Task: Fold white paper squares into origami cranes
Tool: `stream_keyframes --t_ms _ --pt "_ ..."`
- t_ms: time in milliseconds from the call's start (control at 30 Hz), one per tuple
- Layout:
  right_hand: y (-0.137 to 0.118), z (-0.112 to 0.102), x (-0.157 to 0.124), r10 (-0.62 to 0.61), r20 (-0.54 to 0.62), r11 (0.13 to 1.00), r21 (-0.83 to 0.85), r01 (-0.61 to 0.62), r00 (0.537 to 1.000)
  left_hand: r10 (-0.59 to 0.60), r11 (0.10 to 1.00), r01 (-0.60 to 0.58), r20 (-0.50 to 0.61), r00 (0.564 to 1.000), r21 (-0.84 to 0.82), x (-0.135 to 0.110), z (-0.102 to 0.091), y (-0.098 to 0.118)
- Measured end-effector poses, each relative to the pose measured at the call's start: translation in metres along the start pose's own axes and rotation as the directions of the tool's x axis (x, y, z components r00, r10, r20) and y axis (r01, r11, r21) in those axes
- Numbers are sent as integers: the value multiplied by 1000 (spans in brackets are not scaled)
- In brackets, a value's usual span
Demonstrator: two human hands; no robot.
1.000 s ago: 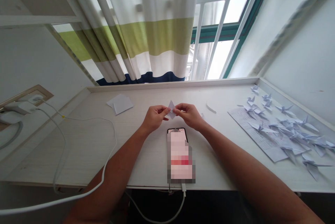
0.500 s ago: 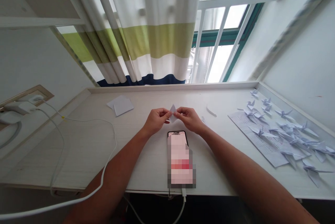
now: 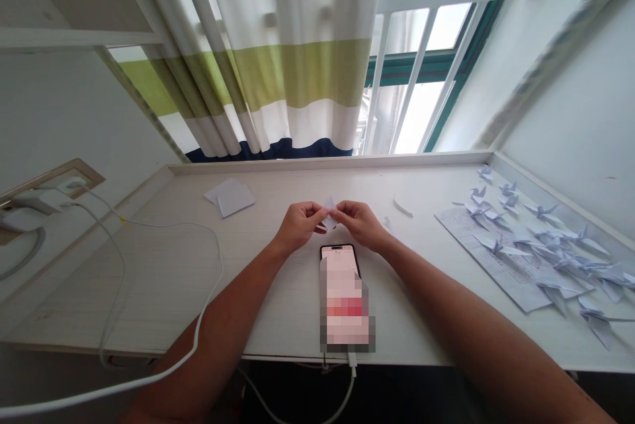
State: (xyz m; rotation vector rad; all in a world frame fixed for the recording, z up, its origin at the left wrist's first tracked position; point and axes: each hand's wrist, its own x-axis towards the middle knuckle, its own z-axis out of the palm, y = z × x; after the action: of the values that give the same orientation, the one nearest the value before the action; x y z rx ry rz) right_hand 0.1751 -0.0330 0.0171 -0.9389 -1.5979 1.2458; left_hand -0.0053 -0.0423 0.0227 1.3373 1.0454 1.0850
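Observation:
My left hand and my right hand meet over the middle of the white desk. Both pinch a small folded piece of pale paper between thumb and fingers, held just above the desk. Only its pointed top shows above my fingertips. A phone lies flat on the desk right below my hands, plugged into a white cable at its near end.
Several folded paper cranes lie on and around a printed sheet at the right. Two loose paper squares sit at the back left. A white charger cable loops across the left side. A curled paper strip lies behind my right hand.
My fingers have closed further over the folded paper, so less of its point shows. The view has shifted slightly; my hands stay in the same place.

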Motion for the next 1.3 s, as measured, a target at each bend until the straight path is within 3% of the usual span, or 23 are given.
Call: stream_keyframes --t_ms 133,300,633,767,1067,1300 --pt "4 -4 -1 -98 -50 986 -142 90 994 -55 998 56 -26 998 10 2 -5 0" --pt "1 -4 -3 -191 7 954 -232 188 981 -54 998 55 22 998 -29 3 -10 1" --pt "6 -6 -1 -152 -84 961 -247 127 985 -25 998 34 161 987 -54 1 -9 -1" --pt "1 -6 -3 -166 -53 955 -259 147 985 -21 996 33 153 988 -79 2 -12 -2" --pt "5 -7 0 -161 -113 923 -368 109 980 -54 992 66 114 992 -107 6 -12 -11" --pt "9 1 2 -14 -195 990 -144 -14 981 8 992 7 120 993 -126 8 -8 -12"
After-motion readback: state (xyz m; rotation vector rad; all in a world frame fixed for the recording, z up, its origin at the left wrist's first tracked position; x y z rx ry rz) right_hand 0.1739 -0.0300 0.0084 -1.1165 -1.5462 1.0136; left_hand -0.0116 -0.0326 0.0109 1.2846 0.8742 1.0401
